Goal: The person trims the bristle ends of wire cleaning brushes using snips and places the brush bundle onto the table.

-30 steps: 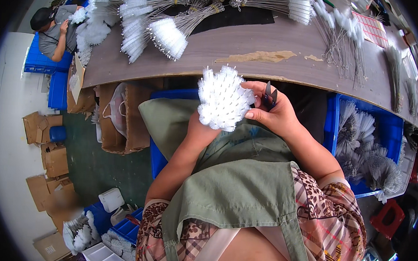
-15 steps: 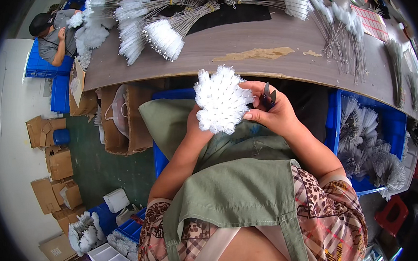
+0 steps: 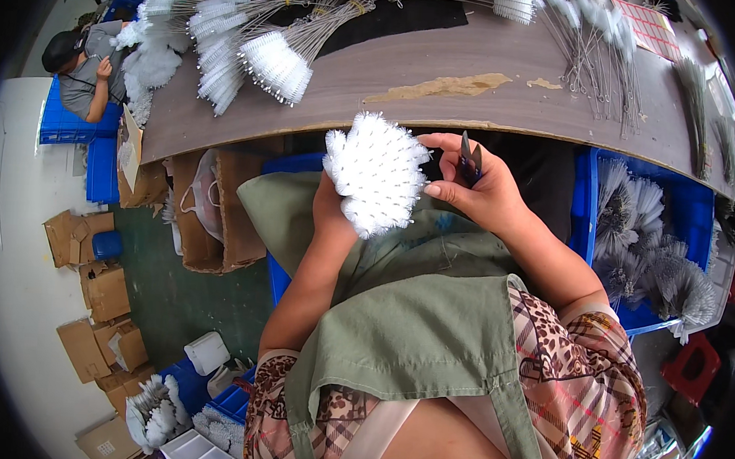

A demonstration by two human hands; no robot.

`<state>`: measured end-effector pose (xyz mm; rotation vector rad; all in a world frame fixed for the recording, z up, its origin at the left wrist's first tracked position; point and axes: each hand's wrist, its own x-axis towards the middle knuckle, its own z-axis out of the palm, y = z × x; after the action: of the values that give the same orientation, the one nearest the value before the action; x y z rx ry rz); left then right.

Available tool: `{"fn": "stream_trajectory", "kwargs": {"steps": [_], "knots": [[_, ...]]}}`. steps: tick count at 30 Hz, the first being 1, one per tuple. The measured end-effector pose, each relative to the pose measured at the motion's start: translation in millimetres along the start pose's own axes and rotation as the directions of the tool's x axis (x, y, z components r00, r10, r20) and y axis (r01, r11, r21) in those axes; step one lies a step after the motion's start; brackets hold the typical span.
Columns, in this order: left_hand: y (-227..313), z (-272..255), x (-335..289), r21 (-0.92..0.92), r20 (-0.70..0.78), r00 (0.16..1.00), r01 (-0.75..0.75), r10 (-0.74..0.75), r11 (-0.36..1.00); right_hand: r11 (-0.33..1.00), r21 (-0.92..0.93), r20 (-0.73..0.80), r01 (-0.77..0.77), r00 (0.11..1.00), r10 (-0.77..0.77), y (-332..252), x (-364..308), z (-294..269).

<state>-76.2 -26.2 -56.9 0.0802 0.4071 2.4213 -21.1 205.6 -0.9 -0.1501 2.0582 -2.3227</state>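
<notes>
My left hand (image 3: 333,209) is closed round a bundle of white bristle brushes (image 3: 374,175). The bristle heads face up with dark wire tips showing, and they hide most of my left fingers. To the right of the bundle is my right hand (image 3: 494,195), with a small pair of dark scissors (image 3: 470,162) tucked against its palm, blades pointing up. Its thumb and forefinger reach toward the bundle's right side; whether they touch the bristles I cannot tell. Both hands are over my green apron (image 3: 412,333), just short of the table edge.
Tied bundles of wire-handled brushes (image 3: 276,66) lie on the brown table (image 3: 325,101), with loose brushes (image 3: 610,42) farther right. A blue crate (image 3: 586,213) of brushes stands at the right. Cardboard boxes (image 3: 235,221) are at the left. A co-worker (image 3: 83,69) sits far left.
The brush bundle has shifted a little left with my left hand. My right fingertips have drawn slightly away from the bristles, and the scissors have turned more upright.
</notes>
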Motion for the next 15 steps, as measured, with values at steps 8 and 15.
{"fn": "stream_trajectory", "kwargs": {"steps": [8,15], "knots": [[-11,0,-4,0.862,-0.136,0.969,0.013,0.205,0.507,0.998,-0.041,-0.027,0.054,0.998,-0.055,-2,0,-2],[-16,38,-6,0.989,-0.065,0.89,0.117,0.452,-0.09,0.95,-0.186,0.042,0.252,0.968,-0.249,-17,7,0]]}}
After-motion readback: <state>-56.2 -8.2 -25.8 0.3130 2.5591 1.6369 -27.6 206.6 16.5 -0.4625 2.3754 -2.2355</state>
